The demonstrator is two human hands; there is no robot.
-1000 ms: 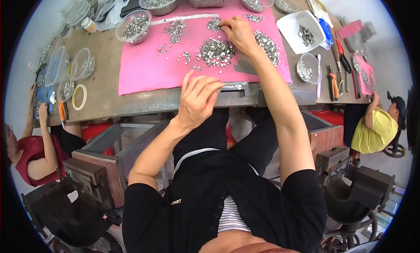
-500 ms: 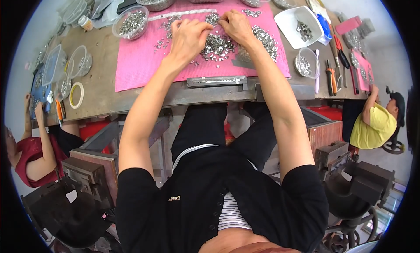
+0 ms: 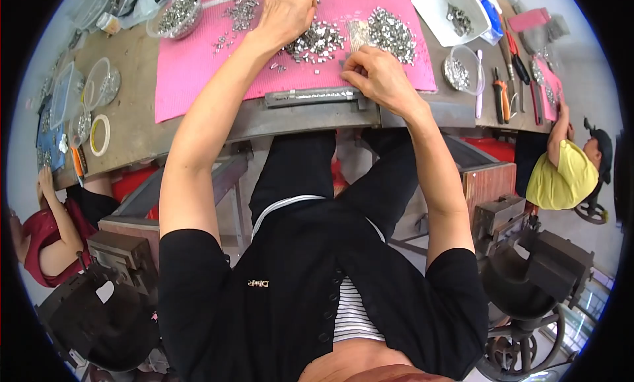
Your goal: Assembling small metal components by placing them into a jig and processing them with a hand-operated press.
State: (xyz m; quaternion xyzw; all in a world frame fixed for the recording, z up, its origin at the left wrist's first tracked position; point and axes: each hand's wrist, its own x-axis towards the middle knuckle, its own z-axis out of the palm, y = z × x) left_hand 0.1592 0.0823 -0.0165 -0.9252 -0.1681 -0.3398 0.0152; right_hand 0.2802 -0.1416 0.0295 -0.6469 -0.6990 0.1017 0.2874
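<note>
A pink ribbed mat [image 3: 198, 71] carries heaps of small shiny metal pieces. My left hand [image 3: 288, 15] is at the mat's far side, its fingers bent down beside the middle heap [image 3: 317, 41]; whatever its fingertips hold is hidden. Closer to me, my right hand [image 3: 383, 76] has thumb and fingers drawn together over the mat, between the right heap [image 3: 391, 35] and a long metal bar fixture [image 3: 314, 96]. Anything in that pinch is too small to make out. A silvery row of small pieces [image 3: 358, 35] lies just beyond the right hand.
Clear tubs of metal pieces [image 3: 175, 15] stand behind left; a white tray [image 3: 436, 15] and a round tub [image 3: 456, 71] are at right. Orange-handled pliers [image 3: 500, 101] lie beyond. A tape roll [image 3: 100, 135] lies left. Other people sit at both ends.
My right hand has come back toward me, from the far heap to just beyond the bar fixture. My left hand has moved slightly farther away. The whole view has shifted a little.
</note>
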